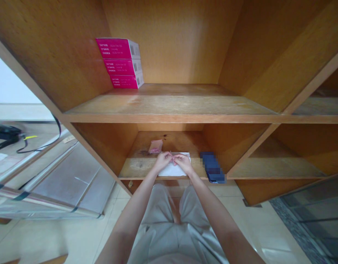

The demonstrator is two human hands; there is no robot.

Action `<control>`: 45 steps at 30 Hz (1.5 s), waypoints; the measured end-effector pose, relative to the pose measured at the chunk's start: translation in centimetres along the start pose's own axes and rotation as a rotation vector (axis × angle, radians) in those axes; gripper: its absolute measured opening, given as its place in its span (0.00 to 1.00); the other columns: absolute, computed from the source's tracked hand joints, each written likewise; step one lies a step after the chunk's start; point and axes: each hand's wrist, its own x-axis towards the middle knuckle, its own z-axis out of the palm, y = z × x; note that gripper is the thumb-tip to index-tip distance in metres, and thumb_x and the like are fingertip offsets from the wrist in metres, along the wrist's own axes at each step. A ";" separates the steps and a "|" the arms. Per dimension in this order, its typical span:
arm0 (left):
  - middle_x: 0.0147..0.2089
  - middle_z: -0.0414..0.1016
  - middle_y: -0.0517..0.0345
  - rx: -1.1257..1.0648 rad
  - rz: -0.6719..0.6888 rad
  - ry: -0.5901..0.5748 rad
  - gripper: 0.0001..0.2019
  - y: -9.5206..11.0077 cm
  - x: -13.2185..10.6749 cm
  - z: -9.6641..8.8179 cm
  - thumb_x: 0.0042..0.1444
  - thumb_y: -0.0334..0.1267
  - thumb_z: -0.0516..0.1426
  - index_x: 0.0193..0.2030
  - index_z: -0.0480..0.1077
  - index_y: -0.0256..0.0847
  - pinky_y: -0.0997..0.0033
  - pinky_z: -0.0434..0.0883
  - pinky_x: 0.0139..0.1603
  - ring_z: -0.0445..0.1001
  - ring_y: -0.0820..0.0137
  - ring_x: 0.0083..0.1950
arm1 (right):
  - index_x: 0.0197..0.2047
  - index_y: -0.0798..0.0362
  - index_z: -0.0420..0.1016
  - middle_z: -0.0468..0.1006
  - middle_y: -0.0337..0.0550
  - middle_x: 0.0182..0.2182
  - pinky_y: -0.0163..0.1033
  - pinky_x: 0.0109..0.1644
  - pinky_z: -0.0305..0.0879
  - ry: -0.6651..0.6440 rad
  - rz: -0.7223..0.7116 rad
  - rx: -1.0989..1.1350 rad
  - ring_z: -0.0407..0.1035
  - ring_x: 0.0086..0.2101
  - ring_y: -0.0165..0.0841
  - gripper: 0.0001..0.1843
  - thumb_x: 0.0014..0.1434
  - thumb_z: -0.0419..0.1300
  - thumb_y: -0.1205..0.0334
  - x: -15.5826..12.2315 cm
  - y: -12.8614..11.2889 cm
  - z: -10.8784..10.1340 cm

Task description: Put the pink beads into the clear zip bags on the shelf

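My left hand (163, 160) and my right hand (183, 161) meet over a white sheet (171, 170) on the lower shelf. Between their fingertips they pinch a small pink piece (173, 158), thin and pointed at the top; its material is too small to make out. Both hands are closed, and the fingers partly cover the piece. Behind my left hand lies a small pink packet (156, 146), apart from the fingers. A dark blue phone-like slab (212, 167), partly pixelated, rests to the right of my right hand, over the shelf's front edge.
Three stacked magenta boxes (122, 66) stand on the upper shelf (169, 104) at the left. Wooden side walls enclose the lower shelf (140, 168). A glass-panelled frame (67, 183) is on the left, with a black cable (59, 128) above it. My knees are below the shelf edge.
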 end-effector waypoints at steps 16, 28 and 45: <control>0.22 0.70 0.55 0.615 -0.077 0.018 0.10 1.5 -0.3 0.3 0.47 0.38 0.52 0.23 0.70 0.35 0.75 0.53 0.26 0.64 0.72 0.24 | 0.20 0.54 0.65 0.64 0.32 0.12 0.30 0.21 0.54 0.071 0.044 -0.110 0.58 0.15 0.24 0.04 0.42 0.54 0.63 0.0 -0.3 0.1; 0.23 0.71 0.54 0.628 -0.083 -0.073 0.15 3.1 -0.4 -0.8 0.51 0.40 0.49 0.24 0.71 0.34 0.75 0.53 0.25 0.65 0.73 0.24 | 0.28 0.52 0.62 0.63 0.29 0.17 0.28 0.19 0.54 0.051 -0.010 -0.022 0.57 0.16 0.23 0.08 0.41 0.55 0.64 0.2 1.2 0.3; 0.30 0.75 0.49 0.662 -0.063 -0.131 0.14 3.7 0.2 -0.6 0.52 0.38 0.48 0.30 0.72 0.35 0.73 0.59 0.30 0.70 0.69 0.30 | 0.22 0.55 0.73 0.67 0.35 0.17 0.32 0.26 0.56 -0.072 -0.064 -0.156 0.58 0.21 0.26 0.06 0.43 0.54 0.66 0.1 1.2 0.2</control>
